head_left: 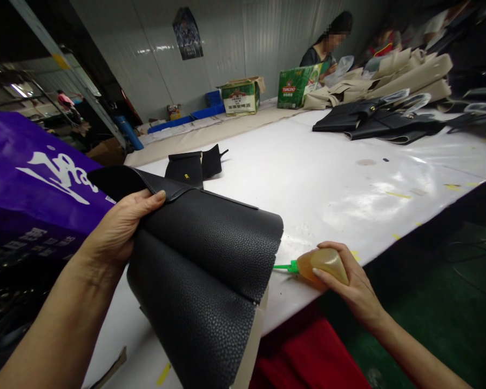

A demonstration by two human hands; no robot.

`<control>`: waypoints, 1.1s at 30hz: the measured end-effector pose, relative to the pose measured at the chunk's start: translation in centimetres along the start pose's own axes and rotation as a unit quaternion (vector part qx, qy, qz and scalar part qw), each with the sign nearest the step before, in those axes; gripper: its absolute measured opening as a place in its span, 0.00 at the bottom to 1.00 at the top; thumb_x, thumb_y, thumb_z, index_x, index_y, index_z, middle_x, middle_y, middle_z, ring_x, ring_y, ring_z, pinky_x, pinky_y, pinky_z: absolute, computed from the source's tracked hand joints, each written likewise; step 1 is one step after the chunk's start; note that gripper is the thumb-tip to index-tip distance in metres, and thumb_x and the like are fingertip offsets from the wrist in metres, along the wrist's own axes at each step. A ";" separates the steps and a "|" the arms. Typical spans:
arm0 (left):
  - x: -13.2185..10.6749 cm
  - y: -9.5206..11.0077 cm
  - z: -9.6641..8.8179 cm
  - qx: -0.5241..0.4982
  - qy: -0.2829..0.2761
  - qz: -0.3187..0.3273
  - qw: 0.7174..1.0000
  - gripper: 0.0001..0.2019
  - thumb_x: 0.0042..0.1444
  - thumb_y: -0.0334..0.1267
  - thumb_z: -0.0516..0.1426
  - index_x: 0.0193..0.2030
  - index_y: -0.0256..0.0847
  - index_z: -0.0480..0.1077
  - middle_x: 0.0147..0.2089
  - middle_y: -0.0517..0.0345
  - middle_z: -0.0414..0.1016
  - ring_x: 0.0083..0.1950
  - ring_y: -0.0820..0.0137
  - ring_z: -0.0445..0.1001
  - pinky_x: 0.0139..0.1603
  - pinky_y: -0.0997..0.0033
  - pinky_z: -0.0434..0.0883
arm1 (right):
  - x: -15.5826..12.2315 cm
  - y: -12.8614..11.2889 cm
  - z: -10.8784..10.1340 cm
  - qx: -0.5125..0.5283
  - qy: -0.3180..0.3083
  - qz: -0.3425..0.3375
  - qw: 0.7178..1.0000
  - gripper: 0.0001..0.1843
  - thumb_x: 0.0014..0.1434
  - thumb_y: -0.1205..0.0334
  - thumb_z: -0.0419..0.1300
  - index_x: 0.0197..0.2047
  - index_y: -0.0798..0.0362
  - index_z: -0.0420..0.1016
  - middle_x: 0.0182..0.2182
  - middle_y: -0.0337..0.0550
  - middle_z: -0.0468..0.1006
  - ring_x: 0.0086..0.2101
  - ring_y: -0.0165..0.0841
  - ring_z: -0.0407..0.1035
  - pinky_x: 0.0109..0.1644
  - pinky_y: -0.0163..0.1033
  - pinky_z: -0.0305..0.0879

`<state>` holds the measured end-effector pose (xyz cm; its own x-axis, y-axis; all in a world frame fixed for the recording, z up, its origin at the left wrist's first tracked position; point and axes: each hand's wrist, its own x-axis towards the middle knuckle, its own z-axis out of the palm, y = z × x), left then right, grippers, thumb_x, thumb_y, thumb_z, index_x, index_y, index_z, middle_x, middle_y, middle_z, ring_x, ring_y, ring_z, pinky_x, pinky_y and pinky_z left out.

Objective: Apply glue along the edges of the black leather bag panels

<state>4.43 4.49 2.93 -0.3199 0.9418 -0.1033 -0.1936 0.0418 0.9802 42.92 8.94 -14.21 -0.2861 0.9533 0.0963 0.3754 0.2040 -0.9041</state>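
Note:
My left hand [119,229] grips a folded black leather bag panel [210,259] by its upper left edge, thumb on top, and lifts it above the near edge of the white table [328,183]. My right hand [348,281] is closed round an amber glue squeeze bottle [322,265]. The bottle's green nozzle [285,267] points left at the panel's right edge. The panel's pale inner lining shows along its lower right edge.
Small black leather pieces [192,165] lie on the table behind the panel. A purple printed bag [36,183] stands at the left. Black bags [372,121] and beige pieces [405,75] are piled far right. Cardboard boxes [243,94] and a seated person [328,46] are at the back.

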 end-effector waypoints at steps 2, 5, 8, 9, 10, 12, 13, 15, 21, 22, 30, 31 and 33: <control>0.1 -0.1 0.0 0.000 -0.002 0.002 1.000 0.15 0.51 0.33 0.65 0.46 0.32 0.76 0.38 0.46 0.82 0.40 0.59 0.81 0.45 0.65 0.77 | -0.5 -0.1 0.1 0.001 -0.016 0.001 1.000 0.23 0.57 0.47 0.62 0.52 0.44 0.62 0.44 0.39 0.70 0.38 0.37 0.68 0.42 0.38 0.66; 0.2 -0.3 0.0 -0.004 -0.002 0.010 1.000 0.14 0.50 0.34 0.66 0.45 0.32 0.77 0.39 0.47 0.82 0.39 0.60 0.81 0.45 0.65 0.77 | -2.0 -0.6 0.1 0.031 -0.118 0.019 0.992 0.24 0.57 0.47 0.62 0.53 0.44 0.61 0.43 0.39 0.71 0.39 0.38 0.69 0.42 0.38 0.67; -0.2 -0.5 0.0 -0.004 0.008 0.016 1.000 0.15 0.50 0.34 0.66 0.45 0.32 0.77 0.40 0.47 0.82 0.36 0.62 0.81 0.43 0.66 0.78 | -2.9 -1.1 0.2 0.036 -0.138 0.033 0.989 0.24 0.57 0.46 0.62 0.53 0.44 0.62 0.44 0.40 0.71 0.40 0.39 0.69 0.44 0.39 0.67; -0.4 -0.6 0.1 -0.001 0.015 0.016 1.000 0.15 0.49 0.34 0.66 0.45 0.33 0.77 0.40 0.47 0.82 0.35 0.63 0.81 0.41 0.67 0.78 | -2.9 -1.1 0.3 0.030 -0.116 0.037 0.992 0.24 0.57 0.46 0.62 0.53 0.44 0.61 0.43 0.40 0.71 0.39 0.38 0.69 0.43 0.39 0.67; -0.7 -0.7 0.1 0.004 0.024 0.016 1.000 0.16 0.49 0.34 0.66 0.45 0.33 0.77 0.40 0.48 0.82 0.34 0.64 0.81 0.39 0.70 0.78 | -2.9 -1.0 0.3 0.024 -0.089 0.041 0.995 0.25 0.57 0.46 0.62 0.53 0.45 0.61 0.43 0.40 0.71 0.39 0.38 0.69 0.42 0.39 0.67; -1.3 -0.9 0.3 0.017 0.043 0.015 0.999 0.16 0.48 0.34 0.67 0.44 0.32 0.77 0.39 0.48 0.82 0.33 0.66 0.80 0.36 0.75 0.77 | -2.6 -0.8 0.2 0.019 -0.052 0.047 0.997 0.25 0.57 0.45 0.62 0.53 0.45 0.62 0.43 0.40 0.71 0.38 0.38 0.68 0.40 0.38 0.67; -1.6 -0.9 0.4 0.021 0.052 0.014 0.998 0.15 0.47 0.33 0.67 0.43 0.32 0.77 0.38 0.48 0.82 0.33 0.66 0.80 0.35 0.76 0.77 | -2.5 -0.7 0.1 0.021 -0.043 0.047 0.998 0.25 0.57 0.45 0.62 0.53 0.45 0.62 0.43 0.41 0.71 0.38 0.38 0.68 0.39 0.38 0.66; -2.0 -1.0 0.6 0.020 0.068 0.017 0.997 0.14 0.46 0.32 0.67 0.41 0.31 0.78 0.37 0.48 0.82 0.34 0.65 0.81 0.35 0.77 0.77 | -2.2 -0.5 -0.4 0.029 -0.036 0.049 0.998 0.24 0.56 0.46 0.63 0.52 0.45 0.63 0.44 0.41 0.71 0.38 0.38 0.68 0.39 0.38 0.66; -2.5 -1.1 0.5 0.017 0.101 0.015 0.995 0.09 0.44 0.31 0.67 0.35 0.33 0.77 0.34 0.52 0.82 0.28 0.67 0.79 0.39 0.72 0.77 | -0.5 -1.2 -1.8 0.163 0.015 0.083 0.983 0.25 0.53 0.49 0.66 0.51 0.46 0.66 0.37 0.40 0.73 0.36 0.39 0.69 0.38 0.39 0.65; -2.6 -1.1 0.4 0.021 0.105 0.011 0.994 0.09 0.43 0.31 0.67 0.34 0.33 0.77 0.35 0.53 0.82 0.27 0.68 0.79 0.39 0.72 0.77 | -0.2 -1.5 -1.7 0.193 0.027 0.086 0.977 0.25 0.53 0.49 0.66 0.51 0.46 0.66 0.37 0.40 0.73 0.36 0.39 0.69 0.38 0.39 0.65; -3.7 -1.5 0.7 0.038 0.148 -0.014 0.988 0.17 0.40 0.33 0.69 0.40 0.38 0.77 0.38 0.58 0.82 0.36 0.66 0.80 0.40 0.78 0.76 | 0.7 -1.4 1.2 0.050 0.014 0.026 0.998 0.25 0.55 0.46 0.65 0.52 0.45 0.64 0.40 0.37 0.71 0.38 0.37 0.67 0.43 0.39 0.63; -3.9 -1.6 0.9 0.036 0.146 -0.023 0.988 0.18 0.40 0.34 0.69 0.41 0.38 0.78 0.39 0.58 0.82 0.36 0.65 0.81 0.40 0.76 0.77 | 0.5 -1.3 1.3 0.043 0.012 0.021 0.999 0.25 0.56 0.46 0.64 0.52 0.45 0.63 0.40 0.37 0.70 0.38 0.37 0.67 0.43 0.40 0.63; -4.2 -1.7 1.0 0.036 0.150 -0.026 0.988 0.17 0.40 0.35 0.69 0.40 0.40 0.78 0.42 0.59 0.82 0.36 0.63 0.81 0.39 0.72 0.78 | 0.0 -1.3 1.2 0.036 -0.003 0.015 0.999 0.24 0.57 0.46 0.63 0.52 0.45 0.62 0.39 0.37 0.70 0.37 0.37 0.67 0.43 0.40 0.63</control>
<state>7.05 0.84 1.92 -0.5742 0.7968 -0.1880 -0.1538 0.1206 0.9807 41.32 8.38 -13.51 -0.2802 0.9577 0.0661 0.3201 0.1581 -0.9341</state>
